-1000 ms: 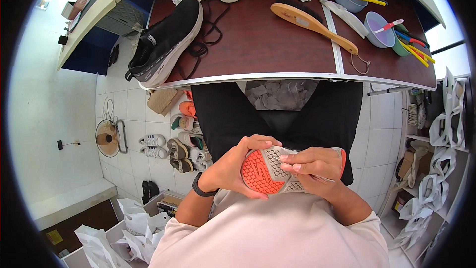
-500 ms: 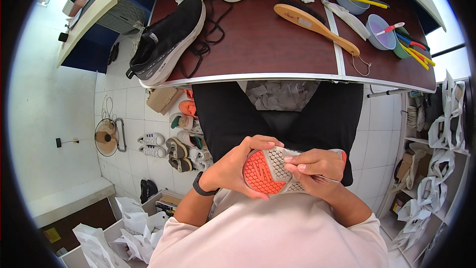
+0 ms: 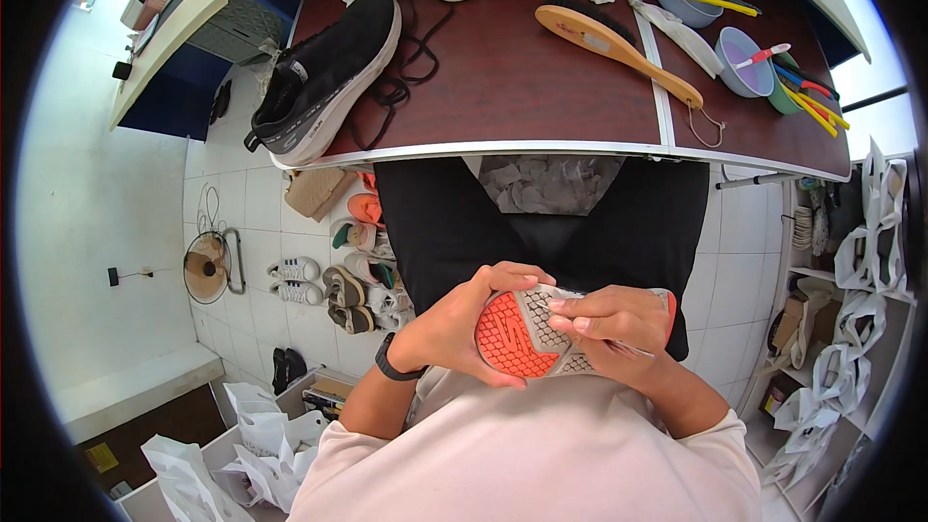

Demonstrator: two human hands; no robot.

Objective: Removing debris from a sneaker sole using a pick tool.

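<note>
Fingers [image 3: 507,275] and thumb of the left hand [image 3: 462,319] are clamped round the orange end of a shoe [image 3: 532,333], held sole-up over the lap, its tread orange at the left and grey farther right. A black band [image 3: 394,361] circles the left wrist. On the right hand [image 3: 619,324], the fingertips are drawn together at the grey tread, pinching a slim implement [image 3: 635,350] mostly hidden by that hand; its exact kind cannot be told.

Farther out, starting at the left, a fan [image 3: 206,268] stands on the tiled floor, then white sneakers [image 3: 298,270] and grey-brown shoes [image 3: 344,285]. A black shoe [image 3: 329,82] sits at the left end of the table [image 3: 483,87], its black laces [image 3: 391,92] trailing to its right. A wooden brush [image 3: 604,43] lies on the table, handle slanting toward the near edge. Beside it are a blue-grey bowl [image 3: 677,8] with a yellow-handled tool and a second bowl [image 3: 737,80] with a pink-and-white brush across it. White bags [image 3: 865,314] line the shelves at far right.
</note>
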